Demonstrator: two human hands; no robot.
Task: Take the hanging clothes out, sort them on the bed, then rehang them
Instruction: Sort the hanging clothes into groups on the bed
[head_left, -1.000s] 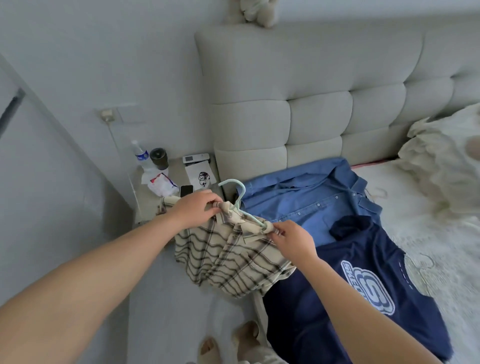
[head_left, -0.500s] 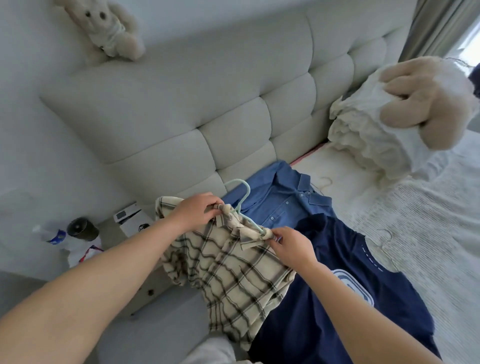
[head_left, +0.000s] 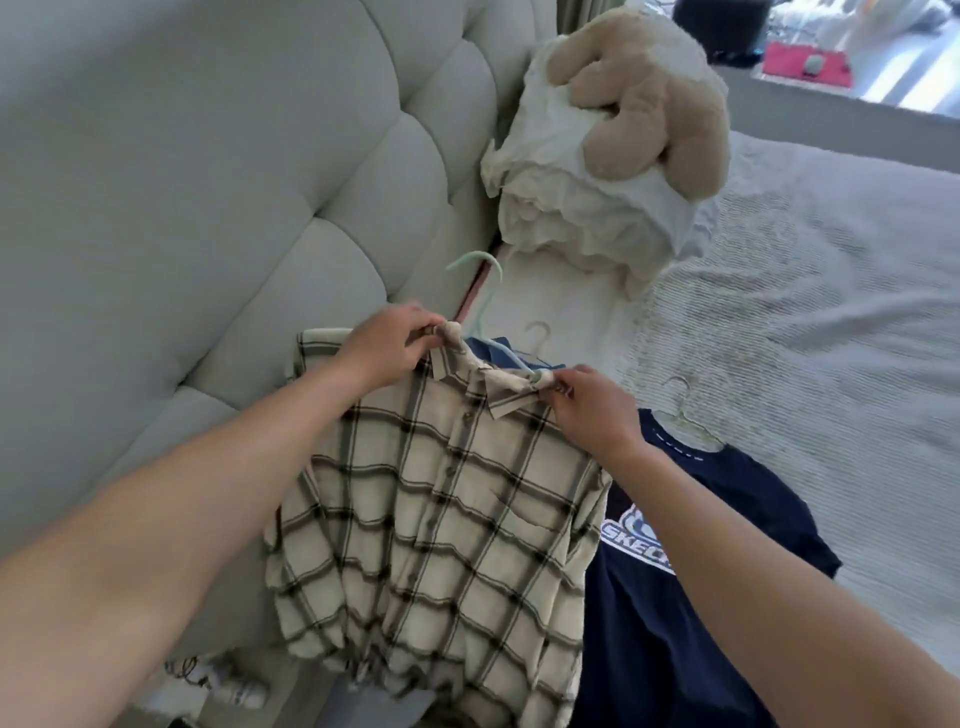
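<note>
Held up just in front of the headboard, the plaid shirt on its mint hanger looks light and floppy, so both hands, left and right, pinch its shoulders, the sensible hold.

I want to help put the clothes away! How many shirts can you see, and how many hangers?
Shirts: 3 - plaid shirt, navy T-shirt, blue shirt mostly hidden behind the plaid one.
Hangers: 3 - mint-green hanger in the plaid shirt, white hanger in the blue shirt, white hanger in the navy T-shirt.
Total: 6
</note>
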